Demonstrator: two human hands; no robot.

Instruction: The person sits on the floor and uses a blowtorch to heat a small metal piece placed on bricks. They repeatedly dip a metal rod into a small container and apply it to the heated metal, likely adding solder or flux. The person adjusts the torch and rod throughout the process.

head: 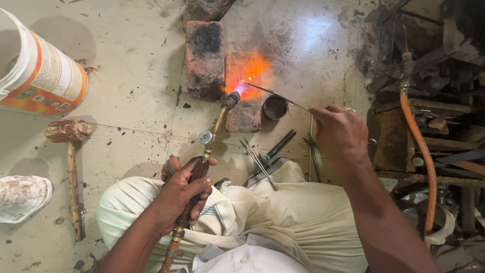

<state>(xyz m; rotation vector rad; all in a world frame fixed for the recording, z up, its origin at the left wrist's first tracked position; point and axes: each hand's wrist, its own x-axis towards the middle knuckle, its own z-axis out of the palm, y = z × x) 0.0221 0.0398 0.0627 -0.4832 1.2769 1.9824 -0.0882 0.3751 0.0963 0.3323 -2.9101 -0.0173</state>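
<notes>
Stained pale stone floor. Left hand wrapped tight around brass gas torch with dark handle; flame just beyond its tip, on scorched red brick. Right hand pinches thin metal rod, tip in flame. Small round tin between.

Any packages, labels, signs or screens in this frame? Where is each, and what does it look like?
Plastic bucket: top left on the floor, cut off by the frame edge; round, white body with an orange, white and green printed label wrapped round it.
No signs or screens visible.
</notes>
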